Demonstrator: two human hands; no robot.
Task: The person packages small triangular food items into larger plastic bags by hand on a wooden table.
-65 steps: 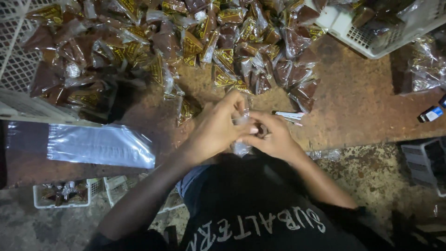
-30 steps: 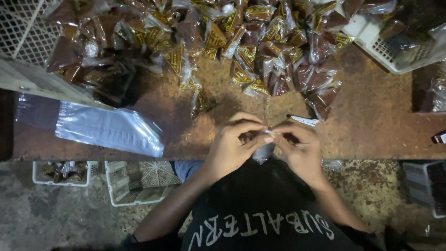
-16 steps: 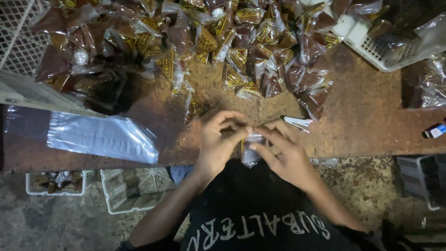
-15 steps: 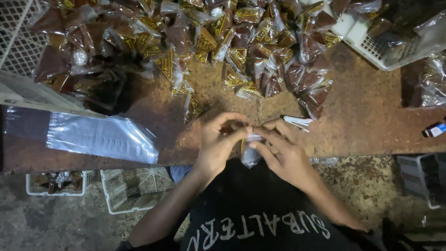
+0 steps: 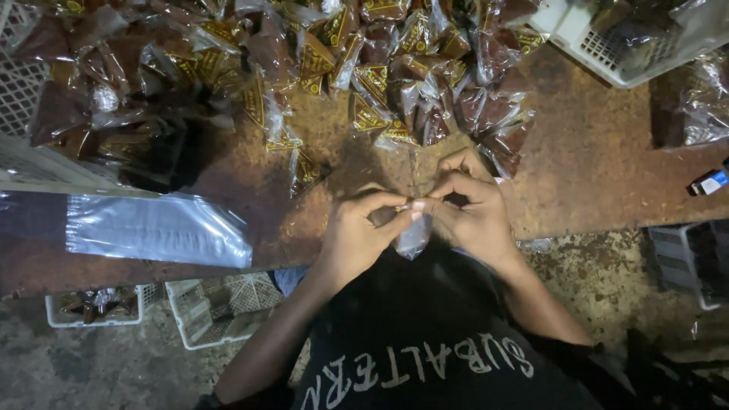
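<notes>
Bench: worn brown wooden bench point(image 5: 592, 175), rust-stained, running across the view with its near edge just in front of the person.
Packet heap: pile of clear plastic packets with dark brown filling and yellow-printed labels point(image 5: 304, 68), spread over the far half of the bench, its nearest packets just beyond the hands.
Plastic sheet: flat stack of clear plastic bags point(image 5: 156, 228) lying at the bench's near left edge, well apart from the hands.
Baskets: white slotted plastic basket point(image 5: 607, 45) at the far right corner holding more packets; another white plastic basket point(image 5: 216, 307) on the floor below the bench edge, left of the person.
Left hand: left hand point(image 5: 357, 235), fingers curled, thumb and forefinger pressed together on the top of the small bag.
Right hand: right hand point(image 5: 474, 209), fingers bent inward, fingertips pinched on the same spot from the other side, touching the left hand's tips.
Small bag: small clear plastic bag point(image 5: 414, 237), clamped at its mouth between both grips, hanging down below the meeting fingertips over the bench's near edge, close to the person's dark shirt.
Small item: blue-and-white small object point(image 5: 710, 182) on the bench's right end, too small to identify.
</notes>
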